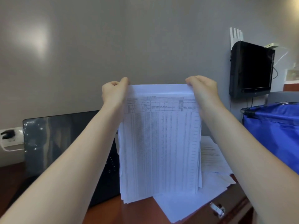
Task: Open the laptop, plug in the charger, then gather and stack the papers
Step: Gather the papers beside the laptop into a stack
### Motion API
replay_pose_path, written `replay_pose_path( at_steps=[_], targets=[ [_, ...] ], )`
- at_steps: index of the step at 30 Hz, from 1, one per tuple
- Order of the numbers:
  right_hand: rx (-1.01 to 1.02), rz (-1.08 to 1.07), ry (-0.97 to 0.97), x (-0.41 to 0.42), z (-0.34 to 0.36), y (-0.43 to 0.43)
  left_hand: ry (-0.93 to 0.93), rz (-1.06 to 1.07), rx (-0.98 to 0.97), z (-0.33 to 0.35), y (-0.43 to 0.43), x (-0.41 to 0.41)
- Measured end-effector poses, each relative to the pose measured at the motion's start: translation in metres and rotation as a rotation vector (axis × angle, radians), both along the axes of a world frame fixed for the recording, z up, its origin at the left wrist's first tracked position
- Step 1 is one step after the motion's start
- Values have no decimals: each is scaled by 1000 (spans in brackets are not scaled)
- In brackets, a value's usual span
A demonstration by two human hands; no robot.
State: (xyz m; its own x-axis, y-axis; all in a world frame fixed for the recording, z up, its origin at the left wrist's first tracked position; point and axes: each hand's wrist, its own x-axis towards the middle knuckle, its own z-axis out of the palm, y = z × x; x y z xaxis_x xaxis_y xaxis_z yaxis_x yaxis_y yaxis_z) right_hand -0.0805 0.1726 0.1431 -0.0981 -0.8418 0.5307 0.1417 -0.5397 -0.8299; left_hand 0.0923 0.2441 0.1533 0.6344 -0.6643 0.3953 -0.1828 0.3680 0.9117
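A sheaf of printed papers (160,143) stands upright in front of me, its lower edge down near the desk. My left hand (114,92) pinches its top left corner and my right hand (203,89) pinches its top right corner. More loose sheets (191,201) lie flat on the brown desk (139,214) beneath and to the right. The open black laptop (53,138) stands at the left, its dark screen facing me, partly hidden by my left forearm. A black charger plug (7,134) sits in a white wall socket at far left.
A blue fabric bin (275,131) stands at the right of the desk. A black monitor (252,68) hangs on the grey wall, with a white router above it. A metal clip (217,209) lies by the desk's front right edge.
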Motion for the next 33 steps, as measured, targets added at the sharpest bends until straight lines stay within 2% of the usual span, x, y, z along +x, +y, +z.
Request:
replay_pose_path(
  at_steps=[4,12,17,22,33],
  targets=[
    [71,70,-13,-1,-11,3,9,11,19,-10,-1,0],
    [-34,-16,-68,4,-10,0,-64,70,-25,-10,-4,4],
    [-91,-43,35,12,-13,2,-147,86,-68,-10,-13,-1],
    [-60,-82,4,6,-14,-2,-88,124,-51,-17,-15,11],
    [-59,-38,35,10,-20,-5,-134,91,-39,-18,-14,3]
  ],
)
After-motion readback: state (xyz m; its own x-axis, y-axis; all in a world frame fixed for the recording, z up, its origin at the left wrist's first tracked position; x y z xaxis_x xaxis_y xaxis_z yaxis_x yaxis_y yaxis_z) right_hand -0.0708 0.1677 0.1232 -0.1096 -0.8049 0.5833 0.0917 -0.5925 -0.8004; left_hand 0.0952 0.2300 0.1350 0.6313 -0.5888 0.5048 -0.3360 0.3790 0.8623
